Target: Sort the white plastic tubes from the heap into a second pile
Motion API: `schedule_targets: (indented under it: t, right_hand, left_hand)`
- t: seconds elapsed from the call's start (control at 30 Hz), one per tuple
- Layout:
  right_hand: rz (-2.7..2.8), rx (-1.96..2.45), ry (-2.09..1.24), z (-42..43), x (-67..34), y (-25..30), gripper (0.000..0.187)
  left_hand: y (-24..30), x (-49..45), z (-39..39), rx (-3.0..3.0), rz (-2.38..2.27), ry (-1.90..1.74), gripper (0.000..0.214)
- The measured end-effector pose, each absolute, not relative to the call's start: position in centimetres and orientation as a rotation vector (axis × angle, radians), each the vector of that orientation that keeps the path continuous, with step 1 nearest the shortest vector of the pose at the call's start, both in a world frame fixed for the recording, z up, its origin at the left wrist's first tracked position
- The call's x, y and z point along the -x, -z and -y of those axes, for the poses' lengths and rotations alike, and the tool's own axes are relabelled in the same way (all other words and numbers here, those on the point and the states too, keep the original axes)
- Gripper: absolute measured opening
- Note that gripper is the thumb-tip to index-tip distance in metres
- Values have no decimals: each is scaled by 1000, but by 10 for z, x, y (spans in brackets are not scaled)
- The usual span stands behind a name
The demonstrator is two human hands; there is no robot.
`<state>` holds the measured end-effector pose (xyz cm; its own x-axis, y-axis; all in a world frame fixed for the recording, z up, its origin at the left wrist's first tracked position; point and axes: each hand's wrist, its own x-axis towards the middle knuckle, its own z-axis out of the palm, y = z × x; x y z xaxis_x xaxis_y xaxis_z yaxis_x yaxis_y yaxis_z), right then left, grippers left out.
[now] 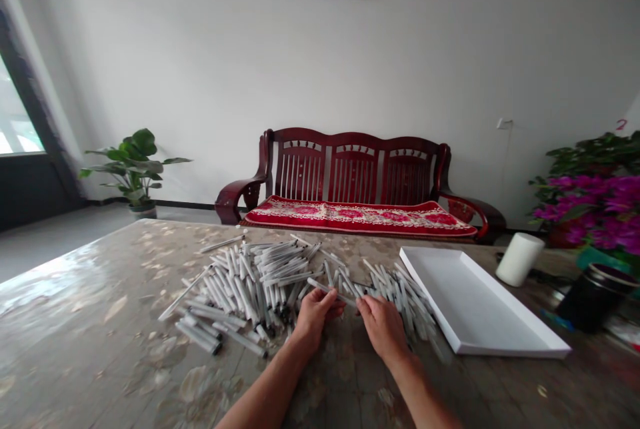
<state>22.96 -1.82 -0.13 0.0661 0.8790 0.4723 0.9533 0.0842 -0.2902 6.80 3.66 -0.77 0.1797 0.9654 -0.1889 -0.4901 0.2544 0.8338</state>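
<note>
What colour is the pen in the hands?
Mostly whitish; the pen shows best in the head view.

Dark-red wooden bench point(354, 179), pale wall point(200, 49)

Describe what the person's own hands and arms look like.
The left hand and right hand are bare, with no gloves. The forearms are bare too, as far as the picture reaches: no sleeves, watch or bracelet shows.
</note>
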Motion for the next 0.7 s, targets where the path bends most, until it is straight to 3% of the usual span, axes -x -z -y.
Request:
schedule_targets:
  t: [0.37,0.57,0.7]
  right_hand:
    - [1776,1644,-66,11,-234,5,33]
    - [1757,1554,100,11,-233,1,16]
    - [1700,1524,96,12,-235,-1,16]
  left_hand:
    - [10,-70,-36,-726,-897,-1224,45]
    - [7,-71,-34,-735,-883,-1230,52]
    - [6,-73,-34,-742,-903,-1231,49]
